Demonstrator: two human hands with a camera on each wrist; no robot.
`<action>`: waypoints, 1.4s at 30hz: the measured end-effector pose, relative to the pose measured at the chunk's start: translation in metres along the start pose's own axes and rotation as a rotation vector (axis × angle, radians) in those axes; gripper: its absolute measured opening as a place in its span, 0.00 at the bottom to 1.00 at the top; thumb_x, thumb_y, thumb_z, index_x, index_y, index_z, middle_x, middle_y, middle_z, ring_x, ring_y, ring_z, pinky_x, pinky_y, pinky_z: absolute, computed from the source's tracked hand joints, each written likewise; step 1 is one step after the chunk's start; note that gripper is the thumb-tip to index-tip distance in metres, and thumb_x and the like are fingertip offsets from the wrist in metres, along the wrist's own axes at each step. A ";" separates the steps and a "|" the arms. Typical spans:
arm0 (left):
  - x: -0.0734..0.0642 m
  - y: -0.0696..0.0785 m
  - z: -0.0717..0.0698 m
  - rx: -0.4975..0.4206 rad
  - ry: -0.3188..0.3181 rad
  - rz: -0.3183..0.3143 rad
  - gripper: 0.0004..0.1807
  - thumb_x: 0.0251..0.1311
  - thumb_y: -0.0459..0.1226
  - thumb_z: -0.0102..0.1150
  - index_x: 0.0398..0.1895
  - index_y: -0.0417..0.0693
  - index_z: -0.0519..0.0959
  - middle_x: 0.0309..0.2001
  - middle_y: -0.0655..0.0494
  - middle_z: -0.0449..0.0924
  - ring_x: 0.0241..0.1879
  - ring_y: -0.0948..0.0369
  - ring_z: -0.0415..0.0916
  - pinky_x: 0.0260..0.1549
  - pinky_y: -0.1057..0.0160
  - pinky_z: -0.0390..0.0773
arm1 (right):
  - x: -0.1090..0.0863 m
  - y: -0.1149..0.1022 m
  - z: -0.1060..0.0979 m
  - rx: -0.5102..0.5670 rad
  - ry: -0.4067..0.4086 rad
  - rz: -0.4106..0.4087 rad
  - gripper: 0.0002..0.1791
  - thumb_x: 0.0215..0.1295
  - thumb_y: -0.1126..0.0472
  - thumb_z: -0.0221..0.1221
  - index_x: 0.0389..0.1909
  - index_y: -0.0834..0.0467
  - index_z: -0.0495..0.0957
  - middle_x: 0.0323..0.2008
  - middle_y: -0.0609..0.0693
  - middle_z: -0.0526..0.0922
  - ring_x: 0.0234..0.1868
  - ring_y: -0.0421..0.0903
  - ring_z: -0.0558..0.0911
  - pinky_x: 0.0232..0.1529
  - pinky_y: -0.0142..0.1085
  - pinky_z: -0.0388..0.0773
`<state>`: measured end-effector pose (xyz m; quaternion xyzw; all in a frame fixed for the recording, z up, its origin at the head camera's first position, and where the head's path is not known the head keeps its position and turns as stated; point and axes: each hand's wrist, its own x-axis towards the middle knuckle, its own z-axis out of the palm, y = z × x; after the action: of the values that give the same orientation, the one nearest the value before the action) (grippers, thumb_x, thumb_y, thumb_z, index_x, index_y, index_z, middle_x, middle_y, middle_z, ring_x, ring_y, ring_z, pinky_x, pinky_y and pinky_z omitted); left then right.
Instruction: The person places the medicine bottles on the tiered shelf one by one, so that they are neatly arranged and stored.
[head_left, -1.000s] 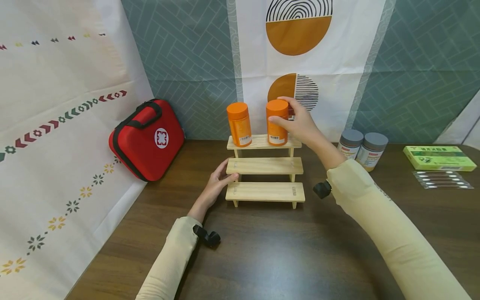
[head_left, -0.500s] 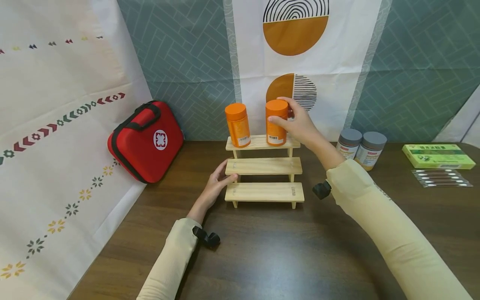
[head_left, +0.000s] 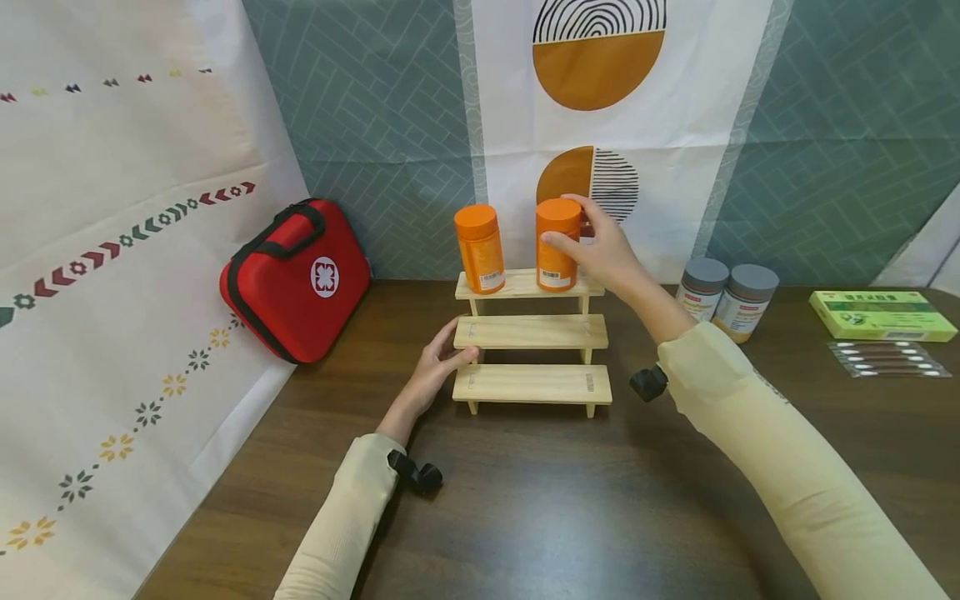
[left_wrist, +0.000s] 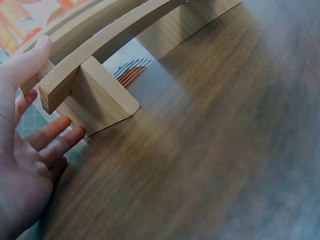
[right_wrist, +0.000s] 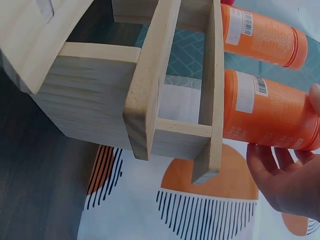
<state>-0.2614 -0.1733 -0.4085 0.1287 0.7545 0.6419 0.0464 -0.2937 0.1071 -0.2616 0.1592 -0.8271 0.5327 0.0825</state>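
My right hand [head_left: 606, 250] grips an orange bottle [head_left: 553, 262] near its orange cap, thumb in front and fingers around the far side. The bottle stands upright at the right of the top tier of a three-tier wooden display stand [head_left: 530, 332]. In the right wrist view its base meets the top board, and my fingers curl under its side. A second orange bottle [head_left: 485, 260] stands left of it, apart. My left hand [head_left: 429, 367] holds the stand's left end. In the left wrist view the thumb lies on a board's end and the other fingers reach behind and below it.
A red first-aid case [head_left: 292, 283] leans at the back left against white cloth. Two grey-capped bottles [head_left: 742, 304] stand right of the stand, partly behind my right arm. Farther right lie a green box [head_left: 881, 317] and a pack of cotton swabs [head_left: 888, 360].
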 end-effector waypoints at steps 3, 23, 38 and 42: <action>0.001 0.000 0.001 -0.002 -0.003 0.000 0.38 0.66 0.36 0.55 0.77 0.49 0.53 0.72 0.43 0.62 0.63 0.47 0.68 0.62 0.54 0.67 | -0.001 0.002 0.000 -0.017 0.003 0.006 0.39 0.66 0.50 0.60 0.73 0.55 0.56 0.62 0.59 0.68 0.61 0.56 0.68 0.64 0.51 0.67; 0.002 0.003 0.001 -0.001 -0.011 -0.009 0.37 0.67 0.35 0.54 0.77 0.52 0.53 0.73 0.44 0.62 0.65 0.47 0.67 0.63 0.53 0.67 | -0.022 0.036 -0.001 -0.037 0.000 0.042 0.39 0.68 0.51 0.59 0.74 0.56 0.55 0.65 0.62 0.69 0.62 0.59 0.72 0.60 0.54 0.72; 0.000 0.004 0.000 -0.009 0.001 -0.012 0.37 0.66 0.35 0.55 0.77 0.51 0.53 0.72 0.43 0.62 0.63 0.48 0.68 0.60 0.56 0.69 | -0.047 0.066 -0.012 -0.048 0.163 0.015 0.28 0.70 0.55 0.57 0.67 0.59 0.67 0.57 0.63 0.78 0.57 0.57 0.77 0.55 0.35 0.73; 0.000 0.002 0.000 -0.002 0.003 -0.014 0.37 0.66 0.35 0.54 0.77 0.49 0.53 0.72 0.43 0.63 0.62 0.49 0.69 0.60 0.57 0.69 | -0.054 0.077 -0.016 -0.061 0.187 0.013 0.26 0.70 0.55 0.56 0.65 0.60 0.70 0.54 0.63 0.79 0.50 0.46 0.80 0.44 0.21 0.69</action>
<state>-0.2615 -0.1727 -0.4066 0.1223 0.7548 0.6425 0.0498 -0.2704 0.1604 -0.3371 0.1009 -0.8326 0.5202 0.1609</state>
